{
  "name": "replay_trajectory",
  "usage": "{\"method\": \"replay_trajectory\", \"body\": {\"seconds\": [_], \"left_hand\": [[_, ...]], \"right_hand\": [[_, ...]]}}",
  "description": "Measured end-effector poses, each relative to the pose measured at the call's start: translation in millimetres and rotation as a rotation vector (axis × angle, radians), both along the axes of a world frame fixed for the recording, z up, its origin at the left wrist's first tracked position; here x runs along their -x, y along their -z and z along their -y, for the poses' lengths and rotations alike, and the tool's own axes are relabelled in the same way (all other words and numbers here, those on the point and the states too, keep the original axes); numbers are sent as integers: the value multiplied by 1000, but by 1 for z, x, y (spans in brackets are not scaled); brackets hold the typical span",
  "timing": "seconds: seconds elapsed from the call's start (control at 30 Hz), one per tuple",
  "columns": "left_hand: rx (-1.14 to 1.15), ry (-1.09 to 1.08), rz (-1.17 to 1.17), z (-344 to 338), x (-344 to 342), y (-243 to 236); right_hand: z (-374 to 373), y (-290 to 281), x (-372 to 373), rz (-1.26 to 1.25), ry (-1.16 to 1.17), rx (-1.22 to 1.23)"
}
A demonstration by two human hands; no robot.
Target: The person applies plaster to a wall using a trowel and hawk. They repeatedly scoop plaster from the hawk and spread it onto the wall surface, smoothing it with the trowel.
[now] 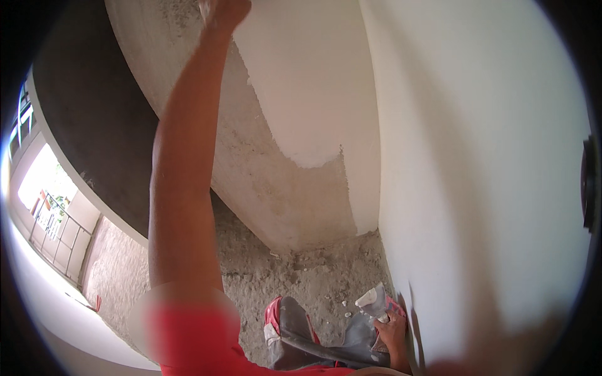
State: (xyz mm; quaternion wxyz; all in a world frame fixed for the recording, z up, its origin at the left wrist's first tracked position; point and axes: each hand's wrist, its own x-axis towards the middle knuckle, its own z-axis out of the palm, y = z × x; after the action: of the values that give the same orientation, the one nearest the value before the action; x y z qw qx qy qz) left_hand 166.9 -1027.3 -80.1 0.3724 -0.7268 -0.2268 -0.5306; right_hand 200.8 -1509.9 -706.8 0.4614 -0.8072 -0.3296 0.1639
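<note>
My left arm stretches up to the wall, and my left hand [226, 14] is at the upper edge of the view. It looks curled closed against the wall; its fingertips and whatever they hold are cut off. Low on the right, beside my leg, my right hand [392, 333] is closed on a putty knife [375, 302] with a flat grey blade. White putty [367, 297] sits on its edge. The wall [313, 81] in front has a smooth white coat with a ragged lower border, above bare grey-beige plaster [288, 194].
A smooth white wall [433, 188] stands close on my right, meeting the front wall in a corner. Rough concrete floor [251, 269] with white crumbs lies below. To the left are a dark curved surface [94, 119], a metal railing [59, 235] and a bright opening [47, 182].
</note>
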Motion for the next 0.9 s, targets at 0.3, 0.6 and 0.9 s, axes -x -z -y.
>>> {"method": "replay_trajectory", "body": {"seconds": [0.3,0.6,0.9], "left_hand": [[25,-117,-193,-19,-17,-78],[130,-14,-115,-3,-20,203],[454,-82,-375,32,43,489]], "right_hand": [[3,-9,6,-14,-23,60],[1,-7,4,-18,-12,51],[-4,5,2,48,-105,26]]}}
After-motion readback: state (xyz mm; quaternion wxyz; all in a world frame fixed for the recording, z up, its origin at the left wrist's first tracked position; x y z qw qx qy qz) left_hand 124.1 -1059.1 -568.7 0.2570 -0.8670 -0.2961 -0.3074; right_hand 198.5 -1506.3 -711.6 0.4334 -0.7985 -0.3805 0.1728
